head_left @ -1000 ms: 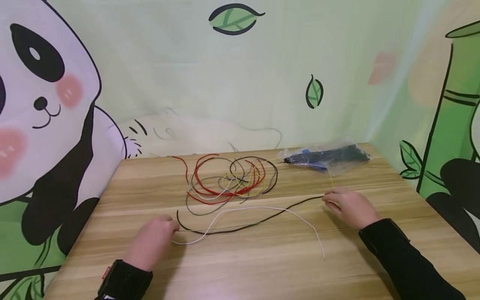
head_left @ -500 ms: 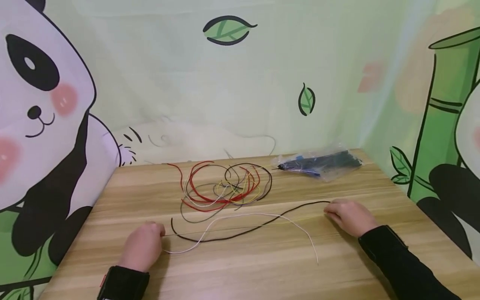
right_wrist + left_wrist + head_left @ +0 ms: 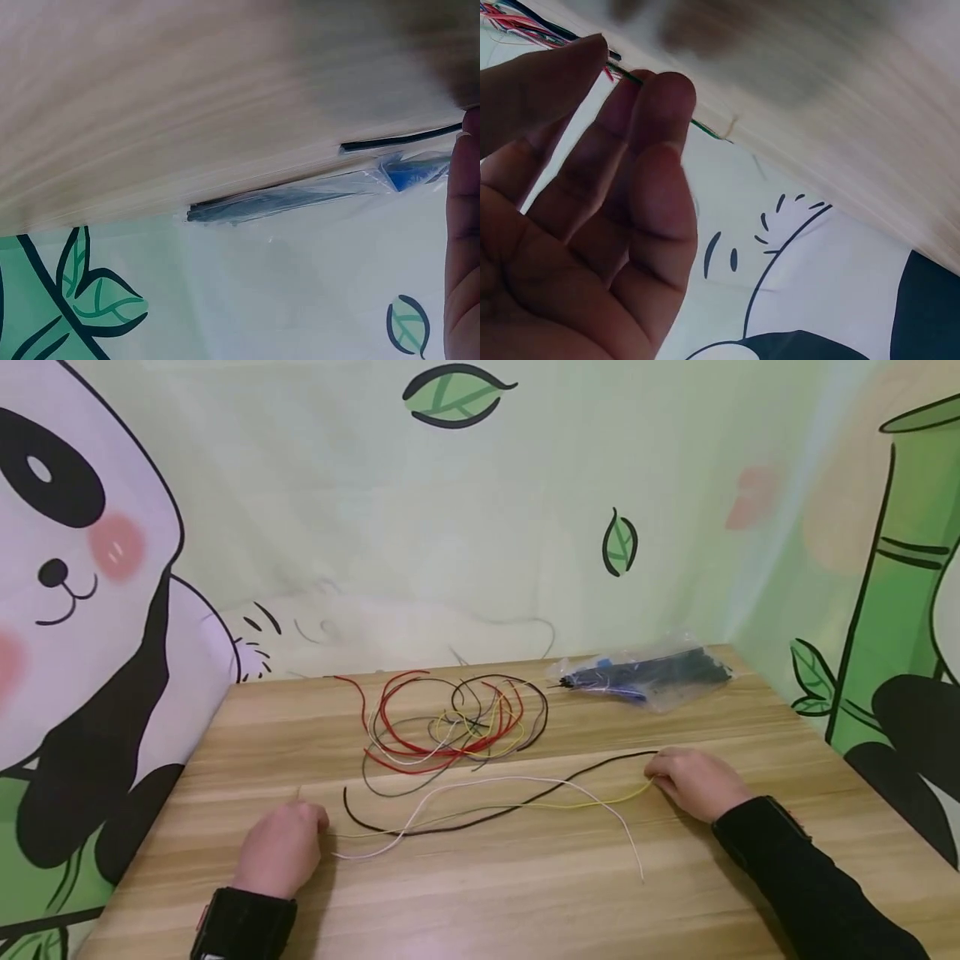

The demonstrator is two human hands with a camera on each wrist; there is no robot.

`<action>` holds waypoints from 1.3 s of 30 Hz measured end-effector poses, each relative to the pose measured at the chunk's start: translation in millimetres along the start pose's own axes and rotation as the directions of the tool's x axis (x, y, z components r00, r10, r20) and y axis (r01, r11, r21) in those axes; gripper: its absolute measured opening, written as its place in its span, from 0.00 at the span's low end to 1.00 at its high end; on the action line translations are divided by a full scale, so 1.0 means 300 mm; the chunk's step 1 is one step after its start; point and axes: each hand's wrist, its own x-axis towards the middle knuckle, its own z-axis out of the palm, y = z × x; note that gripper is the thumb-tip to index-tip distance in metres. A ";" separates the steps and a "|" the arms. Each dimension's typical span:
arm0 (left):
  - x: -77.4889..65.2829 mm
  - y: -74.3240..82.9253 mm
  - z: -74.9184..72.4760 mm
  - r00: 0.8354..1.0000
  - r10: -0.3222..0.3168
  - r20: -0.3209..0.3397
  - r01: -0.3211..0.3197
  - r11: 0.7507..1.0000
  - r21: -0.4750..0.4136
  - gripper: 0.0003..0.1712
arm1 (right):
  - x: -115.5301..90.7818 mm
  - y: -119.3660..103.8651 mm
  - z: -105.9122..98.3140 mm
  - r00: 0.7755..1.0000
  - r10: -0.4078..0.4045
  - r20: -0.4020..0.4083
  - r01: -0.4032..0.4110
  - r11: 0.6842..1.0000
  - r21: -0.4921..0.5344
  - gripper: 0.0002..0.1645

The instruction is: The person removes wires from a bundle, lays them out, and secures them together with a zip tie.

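Note:
A thin yellow wire (image 3: 551, 806) runs slack between my two hands and looks greenish toward its left end. My left hand (image 3: 281, 847) is low over the table at that end. In the left wrist view, the thumb (image 3: 577, 71) stands apart from the fingers, and the wire's tip (image 3: 709, 129) passes behind them. The right hand (image 3: 697, 783) pinches the yellow wire at its other end; its fingertips are mostly hidden in the right wrist view. A black wire (image 3: 480, 820) lies in a curve, one end right beside the right fingers. A white wire (image 3: 517, 778) arches across both.
Behind these wires lies a loose tangle of red, black, grey, yellow and white wires (image 3: 450, 752). A clear plastic bag (image 3: 660, 681) of dark wires sits at the back right. A printed cloth wall (image 3: 360, 527) stands behind the wooden table (image 3: 480, 910).
The yellow wire, nearly straight between the hands before, now sags in a slack curve. My left hand has moved slightly left, and its end of the wire has shifted with it.

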 end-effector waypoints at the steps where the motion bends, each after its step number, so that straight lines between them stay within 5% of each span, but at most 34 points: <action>1: 0.002 0.002 -0.001 1.000 0.006 -0.014 -0.006 1.000 -0.001 0.14 | 0.002 -0.001 -0.002 1.000 -0.005 -0.005 0.005 1.000 0.000 0.10; 18: 0.011 0.021 0.027 0.971 0.117 -0.210 -0.127 0.991 -0.036 0.09 | 0.003 -0.004 -0.032 0.996 0.067 -0.051 -0.067 0.998 0.001 0.11; 25: 0.015 0.021 0.023 0.969 0.115 -0.218 -0.127 0.991 -0.039 0.07 | 0.012 -0.018 -0.061 0.993 0.098 -0.059 -0.099 0.995 -0.016 0.10; 32: 0.014 0.030 0.015 0.972 0.112 -0.207 -0.125 0.991 -0.049 0.07 | 0.084 -0.090 -0.038 1.000 -0.005 -0.019 0.005 1.000 -0.004 0.10; 39: 0.011 0.040 0.019 0.971 0.195 -0.136 -0.204 0.977 -0.060 0.08 | 0.232 -0.162 0.010 0.986 -0.158 0.051 0.163 0.980 -0.110 0.11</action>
